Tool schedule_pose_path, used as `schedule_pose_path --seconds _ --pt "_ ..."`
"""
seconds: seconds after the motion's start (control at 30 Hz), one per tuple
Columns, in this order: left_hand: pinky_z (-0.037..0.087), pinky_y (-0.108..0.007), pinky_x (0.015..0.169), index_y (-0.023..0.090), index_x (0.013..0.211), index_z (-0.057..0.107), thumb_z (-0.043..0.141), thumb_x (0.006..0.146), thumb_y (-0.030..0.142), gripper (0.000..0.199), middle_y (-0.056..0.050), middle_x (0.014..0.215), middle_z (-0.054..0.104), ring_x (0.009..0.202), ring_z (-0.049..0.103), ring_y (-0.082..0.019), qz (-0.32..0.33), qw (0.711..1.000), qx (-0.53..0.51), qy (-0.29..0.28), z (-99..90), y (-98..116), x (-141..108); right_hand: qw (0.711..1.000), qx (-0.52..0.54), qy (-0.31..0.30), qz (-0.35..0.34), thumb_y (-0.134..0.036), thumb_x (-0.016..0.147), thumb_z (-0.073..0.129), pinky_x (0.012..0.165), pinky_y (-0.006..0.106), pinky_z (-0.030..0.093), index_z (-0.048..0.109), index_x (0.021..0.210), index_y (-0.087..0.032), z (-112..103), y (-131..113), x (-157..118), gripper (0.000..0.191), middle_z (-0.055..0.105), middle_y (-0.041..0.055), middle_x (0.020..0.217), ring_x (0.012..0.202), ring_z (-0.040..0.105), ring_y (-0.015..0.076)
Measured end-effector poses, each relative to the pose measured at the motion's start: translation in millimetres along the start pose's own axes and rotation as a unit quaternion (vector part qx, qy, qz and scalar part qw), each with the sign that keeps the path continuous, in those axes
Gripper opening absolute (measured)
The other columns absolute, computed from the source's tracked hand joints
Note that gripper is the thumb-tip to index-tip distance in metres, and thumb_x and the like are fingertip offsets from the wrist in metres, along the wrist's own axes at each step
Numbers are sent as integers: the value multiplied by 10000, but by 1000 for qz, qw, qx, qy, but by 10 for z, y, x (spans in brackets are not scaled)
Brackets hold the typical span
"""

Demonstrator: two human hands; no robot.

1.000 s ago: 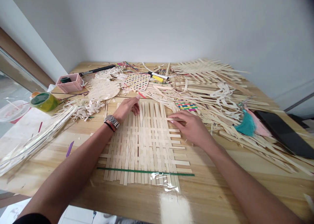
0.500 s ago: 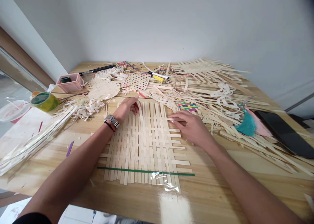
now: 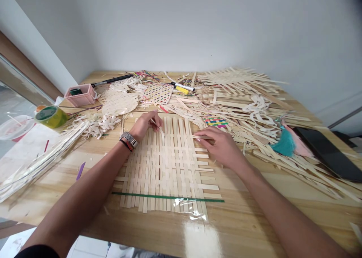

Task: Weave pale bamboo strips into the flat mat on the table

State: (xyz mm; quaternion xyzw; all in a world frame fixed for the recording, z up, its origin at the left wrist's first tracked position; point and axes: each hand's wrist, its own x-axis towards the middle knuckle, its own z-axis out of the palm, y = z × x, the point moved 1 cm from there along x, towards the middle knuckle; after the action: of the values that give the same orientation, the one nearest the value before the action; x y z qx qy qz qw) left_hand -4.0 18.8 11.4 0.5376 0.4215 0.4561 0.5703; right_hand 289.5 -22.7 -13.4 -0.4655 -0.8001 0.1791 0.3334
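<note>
A flat mat of pale woven strips (image 3: 169, 164) lies on the wooden table, with a thin green strip (image 3: 169, 197) across its near end and clear tape beside it. My left hand (image 3: 148, 123) is at the mat's far left part, its fingers pinching a lifted upright strip (image 3: 162, 134) that bends up out of the weave. At the right edge, my right hand (image 3: 215, 141) pinches the end of a crosswise pale strip (image 3: 198, 137) between thumb and fingers. Other crosswise strip ends stick out on the right below that hand.
Loose strips (image 3: 232, 111) heap up behind and to the right. A dark phone (image 3: 328, 152) and a teal tassel (image 3: 284, 143) lie at right. On the left are a pink basket (image 3: 80, 96), a yellow tape roll (image 3: 51, 116) and a strip bundle (image 3: 45, 160). Markers (image 3: 183, 87) lie at the back.
The fingers of my left hand have shifted slightly, and the strip by them now bends over toward the left. My right hand stays in place on its strip.
</note>
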Motion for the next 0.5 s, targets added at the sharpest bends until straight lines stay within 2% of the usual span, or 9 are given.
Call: schedule_pose_path --seconds 0.2,0.5 --pt "495 -257 575 158 585 630 665 736 288 202 -60 716 684 591 583 -126 -2 1000 25 -18 -15 -4 -10 1000 2 1 -2 -316 983 649 862 412 585 793 1011 -259 -1 -3 -4 158 790 65 1039 951 735 245" --pt "506 -259 586 154 608 634 651 749 323 221 -48 694 652 593 589 -128 3 999 38 -22 -16 8 -14 1000 4 2 -5 -315 981 648 860 422 590 795 1008 -265 -2 -3 -1 157 791 67 1036 942 736 250"
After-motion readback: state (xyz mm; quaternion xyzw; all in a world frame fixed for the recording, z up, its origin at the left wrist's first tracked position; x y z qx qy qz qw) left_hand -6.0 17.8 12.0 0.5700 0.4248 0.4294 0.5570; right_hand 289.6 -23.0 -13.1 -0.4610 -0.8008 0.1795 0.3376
